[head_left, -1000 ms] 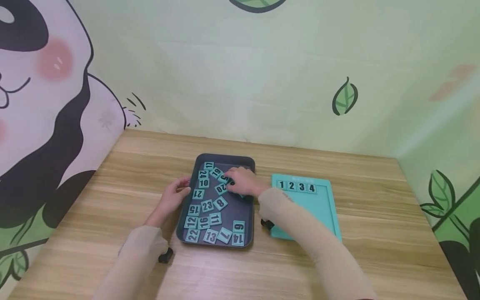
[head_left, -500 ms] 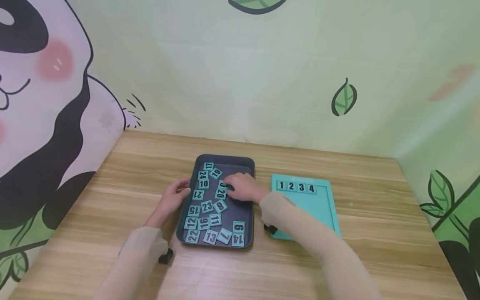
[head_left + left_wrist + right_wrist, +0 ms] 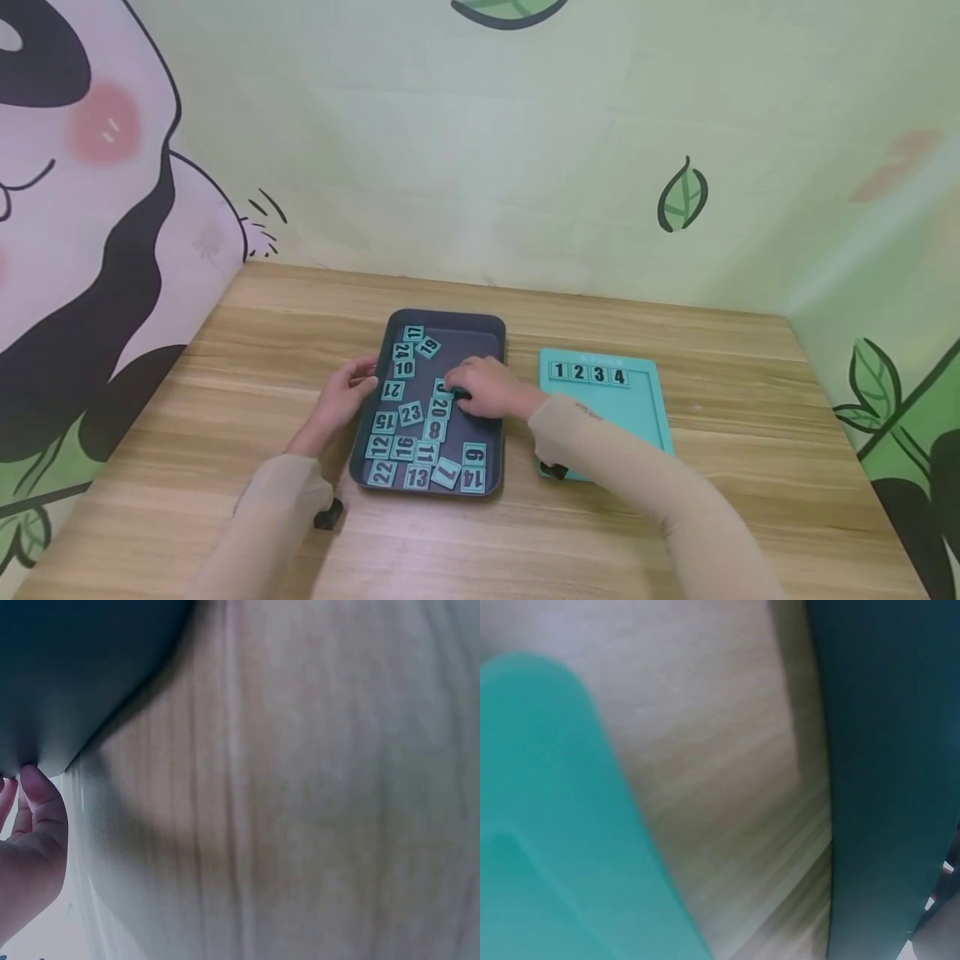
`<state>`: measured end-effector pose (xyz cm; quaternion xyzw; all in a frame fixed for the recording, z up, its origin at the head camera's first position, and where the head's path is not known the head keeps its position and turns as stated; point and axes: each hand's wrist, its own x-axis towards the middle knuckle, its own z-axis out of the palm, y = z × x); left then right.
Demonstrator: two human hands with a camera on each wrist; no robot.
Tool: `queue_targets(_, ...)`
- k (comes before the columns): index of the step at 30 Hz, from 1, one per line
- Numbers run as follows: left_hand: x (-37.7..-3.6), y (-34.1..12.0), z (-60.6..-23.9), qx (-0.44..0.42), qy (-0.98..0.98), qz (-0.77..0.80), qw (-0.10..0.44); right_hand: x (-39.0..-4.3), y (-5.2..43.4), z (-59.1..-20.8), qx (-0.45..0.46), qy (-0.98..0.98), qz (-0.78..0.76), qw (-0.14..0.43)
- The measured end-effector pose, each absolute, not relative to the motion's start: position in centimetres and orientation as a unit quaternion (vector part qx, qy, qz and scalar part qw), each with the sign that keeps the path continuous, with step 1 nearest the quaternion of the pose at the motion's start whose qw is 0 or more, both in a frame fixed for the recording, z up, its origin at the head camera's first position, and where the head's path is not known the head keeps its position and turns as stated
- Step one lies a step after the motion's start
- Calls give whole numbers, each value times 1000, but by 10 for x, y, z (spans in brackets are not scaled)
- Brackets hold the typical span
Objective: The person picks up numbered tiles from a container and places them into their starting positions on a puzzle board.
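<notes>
A dark tray (image 3: 480,333) holds several teal number tiles. At its left rim my left hand (image 3: 342,396) grips the edge; in the left wrist view the thumb (image 3: 43,791) lies against the tray's side. Inside the tray, my right hand (image 3: 489,387) has curled fingertips at a partly covered number tile (image 3: 440,387), its digit only partly showing. That tile stands in a line with the 20 tile (image 3: 439,408) and the 8 tile (image 3: 434,430) below it. To the right lies a teal board (image 3: 600,408) with tiles 1, 2, 3 and 4 in its top row.
The tray and board stand on a wood-grain table (image 3: 720,400), with a strip of tabletop between them. Behind the table rises a wall (image 3: 450,167) printed with leaves and a panda. The right forearm crosses over the board's lower part.
My right hand has moved toward the near side of the tray with the partly covered tile. The 20 and 8 tiles have turned and shifted nearer. My left hand keeps its place on the rim.
</notes>
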<state>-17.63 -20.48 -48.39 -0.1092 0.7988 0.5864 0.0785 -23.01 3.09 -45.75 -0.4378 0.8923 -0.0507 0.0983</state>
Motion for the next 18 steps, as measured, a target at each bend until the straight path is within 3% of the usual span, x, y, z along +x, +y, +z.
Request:
queue_targets(7,-176,-205,-484,-108,801,584,77,-226,29,-461,-425,903,-45,53)
queue_targets(18,-176,-205,-483,-106,804,581,74,-229,19,-463,-401,913,-57,43)
